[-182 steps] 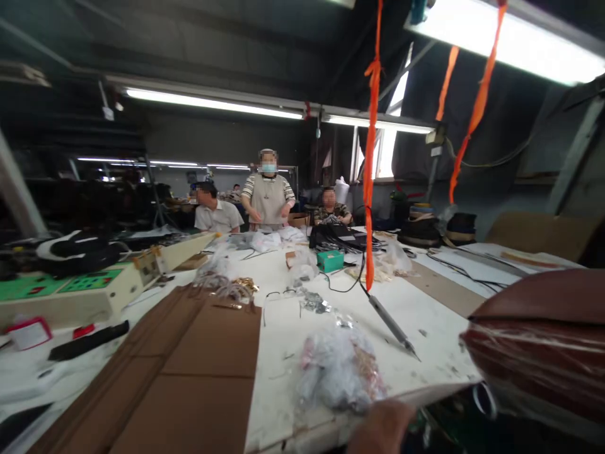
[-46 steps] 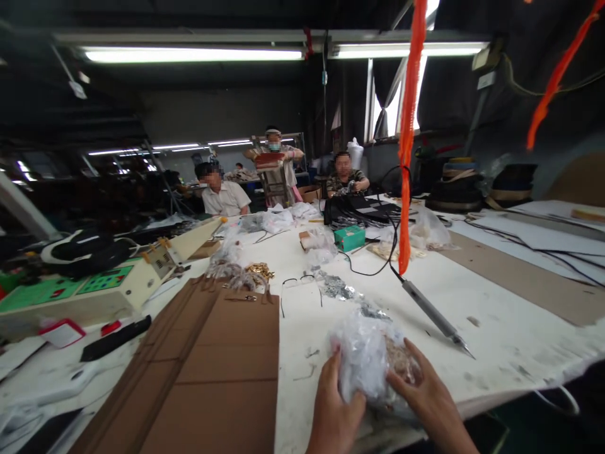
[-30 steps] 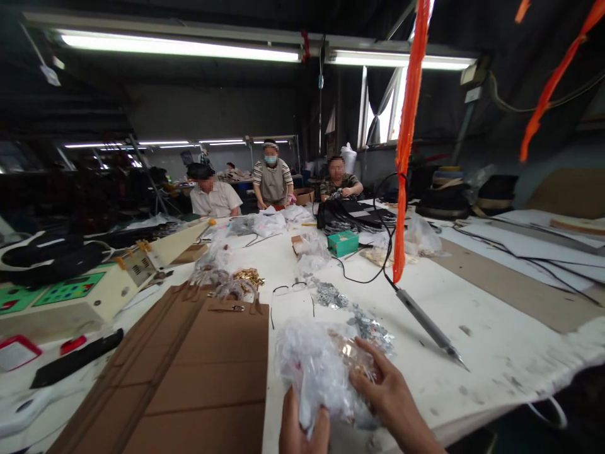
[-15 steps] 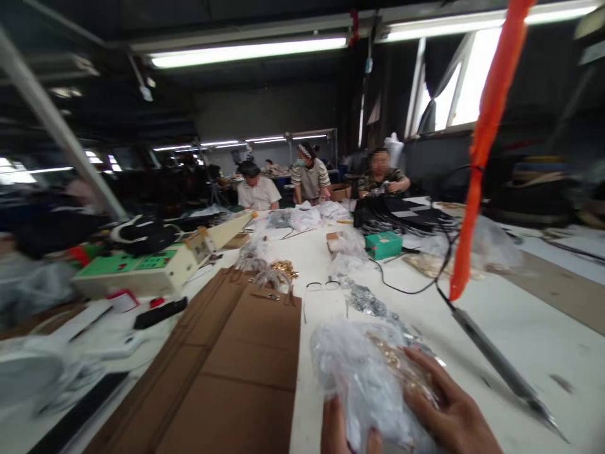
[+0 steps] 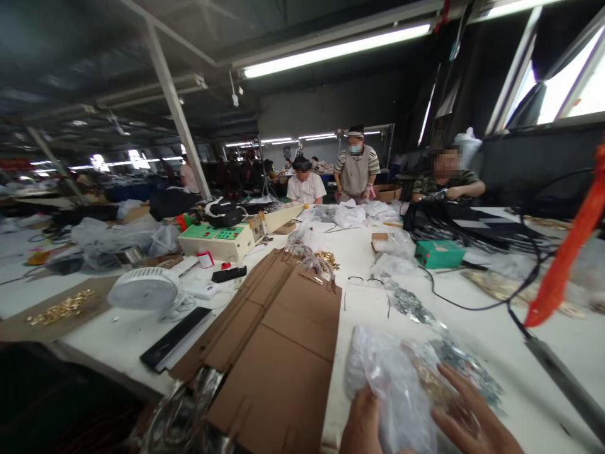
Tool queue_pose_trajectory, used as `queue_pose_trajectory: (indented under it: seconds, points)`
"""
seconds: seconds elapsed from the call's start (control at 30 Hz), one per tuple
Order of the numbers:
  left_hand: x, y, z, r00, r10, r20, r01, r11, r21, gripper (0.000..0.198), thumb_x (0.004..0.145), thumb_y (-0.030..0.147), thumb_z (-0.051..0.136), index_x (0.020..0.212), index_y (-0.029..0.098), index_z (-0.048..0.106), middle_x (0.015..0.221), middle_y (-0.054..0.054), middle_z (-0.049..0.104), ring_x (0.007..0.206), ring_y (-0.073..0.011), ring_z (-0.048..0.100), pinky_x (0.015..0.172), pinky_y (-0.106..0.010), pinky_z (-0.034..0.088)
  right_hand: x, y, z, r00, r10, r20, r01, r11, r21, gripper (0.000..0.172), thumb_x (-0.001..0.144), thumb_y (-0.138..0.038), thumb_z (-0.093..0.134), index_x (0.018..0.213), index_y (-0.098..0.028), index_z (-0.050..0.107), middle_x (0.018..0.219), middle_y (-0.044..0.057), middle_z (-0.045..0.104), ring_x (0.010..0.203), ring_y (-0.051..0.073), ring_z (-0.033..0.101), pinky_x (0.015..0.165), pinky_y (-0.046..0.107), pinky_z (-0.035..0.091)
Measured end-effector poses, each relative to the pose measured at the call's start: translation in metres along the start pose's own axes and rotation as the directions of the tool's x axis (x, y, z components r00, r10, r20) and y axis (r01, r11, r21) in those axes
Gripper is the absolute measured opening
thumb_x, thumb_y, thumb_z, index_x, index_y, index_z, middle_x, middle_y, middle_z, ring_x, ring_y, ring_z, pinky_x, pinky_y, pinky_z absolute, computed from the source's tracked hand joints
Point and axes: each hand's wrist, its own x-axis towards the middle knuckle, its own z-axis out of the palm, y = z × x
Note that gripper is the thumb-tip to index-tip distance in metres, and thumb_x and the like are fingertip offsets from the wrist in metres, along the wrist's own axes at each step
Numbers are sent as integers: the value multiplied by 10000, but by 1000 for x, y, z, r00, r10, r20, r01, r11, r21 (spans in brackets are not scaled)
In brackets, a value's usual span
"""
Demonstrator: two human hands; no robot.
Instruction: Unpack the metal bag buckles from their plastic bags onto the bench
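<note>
In front of me a clear plastic bag lies low over the white table, crumpled, with gold-coloured metal pieces showing through its right side. My left hand grips its near left edge with the thumb on top; the other fingers are mostly hidden. On the other side, my right hand holds the gold-filled part, its fingers spread apart along the plastic. Loose silver metal pieces lie just beyond the right fingers. A pair of glasses rests on the table past the bag.
Brown cardboard covers the table to the left. A white fan and a green-topped machine stand farther left. At right are a green box, its cable and a hanging grey pen-like tool. Several people sit or stand across the table.
My view has swung left, bringing the fan and a pile of gold pieces into sight. Both hands still hold the plastic bag; the right fingers look more spread.
</note>
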Motion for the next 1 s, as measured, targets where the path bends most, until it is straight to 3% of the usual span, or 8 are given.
queue_pose_trajectory:
  seconds: [0.07,0.2,0.33,0.53,0.6,0.7,0.8,1.0]
  points:
    - [-3,14,-8,995,79,55,-78,997,-16,740,598,168,745,1328,244,648,1284,-94,664,1197,-315,607,1050,-342,466,-9,-22,4,996,-82,-44,75,987,-143,781,764,-643,716,1458,-326,549,1585,56,434,1442,413,399,1089,592,489]
    - [-6,31,-18,997,30,65,-22,992,-121,491,709,180,682,1200,206,677,1149,-63,708,1073,-262,651,954,-307,499,-15,-53,28,939,-341,-32,301,868,-395,806,791,-601,720,1488,-265,495,1561,102,462,1463,392,365,1181,608,328]
    - [-3,26,-30,997,-80,19,82,965,-250,366,797,318,698,1128,161,712,978,-60,748,904,-242,678,803,-282,519,-4,-56,46,921,-387,-44,312,801,-511,608,845,-461,671,1398,-226,580,1396,120,623,1342,363,514,1131,577,367]
    - [5,33,-54,965,-192,-180,104,907,-408,450,795,541,734,944,117,734,710,-20,651,594,-118,529,535,-196,407,25,-52,27,968,-243,-70,211,929,-305,463,784,-253,513,1187,-186,733,1059,85,764,937,263,708,880,408,552]
    - [4,40,-58,964,-201,-174,109,896,-430,463,769,552,763,920,115,735,679,-10,631,566,-104,502,515,-188,388,26,-57,24,970,-234,-68,206,938,-277,438,789,-250,510,1150,-186,748,1041,82,769,928,260,711,869,395,555]
    - [0,46,-55,967,-222,-129,131,859,-495,474,731,525,808,971,121,751,786,-44,705,650,-135,592,594,-206,458,12,-72,30,932,-356,-74,318,897,-307,355,820,-251,527,1084,-212,761,1060,89,764,1021,294,686,953,455,516]
    - [-2,44,-48,940,-295,-171,155,816,-556,513,657,500,862,985,119,760,801,-51,733,685,-170,642,646,-236,497,-7,-88,45,893,-449,-31,427,868,-253,317,878,-220,513,1088,-234,750,1054,91,757,1029,288,674,947,458,516]
    - [1,39,-50,913,-333,-236,144,804,-577,561,619,496,895,1020,130,755,825,-31,741,727,-175,672,638,-217,513,-31,-99,51,909,-415,40,417,901,-123,254,959,-290,548,1120,-218,730,1026,93,754,958,252,690,889,396,557]
